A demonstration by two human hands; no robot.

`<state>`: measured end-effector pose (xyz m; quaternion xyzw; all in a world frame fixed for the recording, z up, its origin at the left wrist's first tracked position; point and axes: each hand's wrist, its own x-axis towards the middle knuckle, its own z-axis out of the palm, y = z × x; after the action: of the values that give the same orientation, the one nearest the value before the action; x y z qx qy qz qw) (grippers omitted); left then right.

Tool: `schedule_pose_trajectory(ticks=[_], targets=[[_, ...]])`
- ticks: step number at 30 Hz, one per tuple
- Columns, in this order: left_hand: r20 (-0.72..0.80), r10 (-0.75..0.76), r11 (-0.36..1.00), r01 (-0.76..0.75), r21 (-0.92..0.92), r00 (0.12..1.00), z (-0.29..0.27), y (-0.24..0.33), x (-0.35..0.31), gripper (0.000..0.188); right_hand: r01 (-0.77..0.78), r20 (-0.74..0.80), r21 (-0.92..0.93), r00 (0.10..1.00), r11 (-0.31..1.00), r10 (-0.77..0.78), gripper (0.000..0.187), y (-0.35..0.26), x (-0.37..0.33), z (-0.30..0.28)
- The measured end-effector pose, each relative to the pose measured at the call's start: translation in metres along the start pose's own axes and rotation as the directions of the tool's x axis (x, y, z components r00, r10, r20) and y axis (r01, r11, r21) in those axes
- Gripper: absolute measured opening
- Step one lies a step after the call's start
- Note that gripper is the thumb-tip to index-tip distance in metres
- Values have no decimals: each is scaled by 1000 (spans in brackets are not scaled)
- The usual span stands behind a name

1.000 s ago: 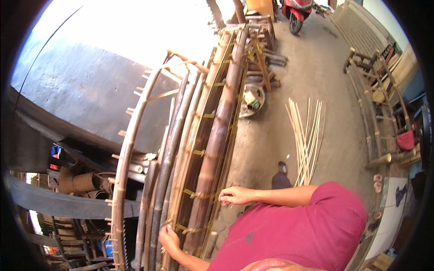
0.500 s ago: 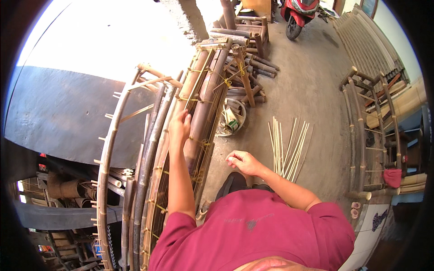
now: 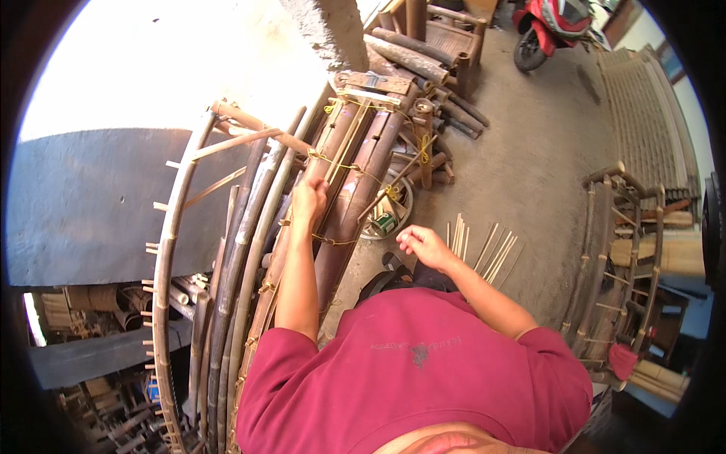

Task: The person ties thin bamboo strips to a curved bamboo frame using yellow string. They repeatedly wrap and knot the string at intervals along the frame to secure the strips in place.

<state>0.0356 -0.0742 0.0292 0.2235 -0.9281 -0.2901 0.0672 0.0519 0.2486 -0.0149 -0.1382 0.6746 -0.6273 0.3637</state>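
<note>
My left hand (image 3: 308, 198) is closed among the brown bamboo poles of a long, yellow-tied bamboo frame (image 3: 355, 181), just on the near side of a cord tie. A pale thin strip (image 3: 352, 132) runs along the frame toward that hand, but whether the fingers grip it is hidden. Off to the right, my right hand (image 3: 425, 246) hovers over the floor with its fingers curled, and nothing shows in them. It is nearest to a round basin (image 3: 407, 208) holding scraps and a green item.
Several pale thin sticks (image 3: 495, 253) lie on the concrete floor. A curved bamboo rack (image 3: 168, 250) and dark poles stand left. Another bamboo frame (image 3: 590, 257) is at the right. Farther off are stacked bamboo lengths (image 3: 461, 113), a red motorbike (image 3: 556, 23) and corrugated sheets (image 3: 650, 113).
The whole view has shifted and turned a little. My right hand has moved forward, closer to the basin. The left hand stays at the tied frame, near the same cord.
</note>
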Motion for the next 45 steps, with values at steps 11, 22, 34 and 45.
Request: schedule_pose_trajectory(ticks=[11,22,34,45], targets=[[-185,-296,952,306,24,937,57,61,20,32,-166,19,890,944,426,328,20,-83,188,3],[-380,-241,970,236,-61,893,76,63,20,23,634,609,-772,756,38,-240,56,-143,334,58],[-270,-269,958,227,-174,925,78,51,9,14,635,605,-387,722,669,-336,37,-215,206,-13],[-513,-132,991,130,-39,848,82,47,7,15,574,701,-17,591,819,-399,28,-208,243,17]])
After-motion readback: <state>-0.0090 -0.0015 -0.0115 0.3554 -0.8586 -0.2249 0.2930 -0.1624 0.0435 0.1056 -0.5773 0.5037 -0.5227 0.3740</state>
